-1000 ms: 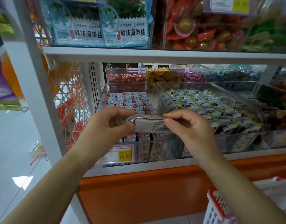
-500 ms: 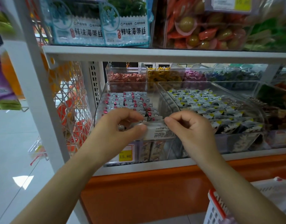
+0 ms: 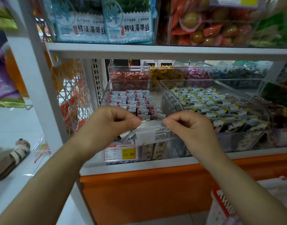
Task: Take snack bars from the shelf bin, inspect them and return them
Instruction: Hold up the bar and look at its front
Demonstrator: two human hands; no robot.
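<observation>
The clear shelf bin (image 3: 107, 95) of red-dotted snack bars (image 3: 136, 103) sits on the lower white shelf (image 3: 139, 166). A wider neighbouring bin (image 3: 172, 101) of yellow-marked bars touches the shelf bin's right side.

Just in front of the shelf bin's front wall, both hands hold one snack bar (image 3: 155, 134). Its long axis runs left to right and its printed back faces the camera. The left hand (image 3: 110, 125) pinches the bar's left end, where the crimped seal sticks out. The right hand (image 3: 191, 127) pinches its upper right edge between thumb and forefinger. Both hands are about equally near the shelf bin.

To go back, the bar probably has to rise over the front wall and turn to match the rows, whose front ranks look tightly packed. A yellow price tag (image 3: 128, 154) hangs below the shelf bin.
</observation>
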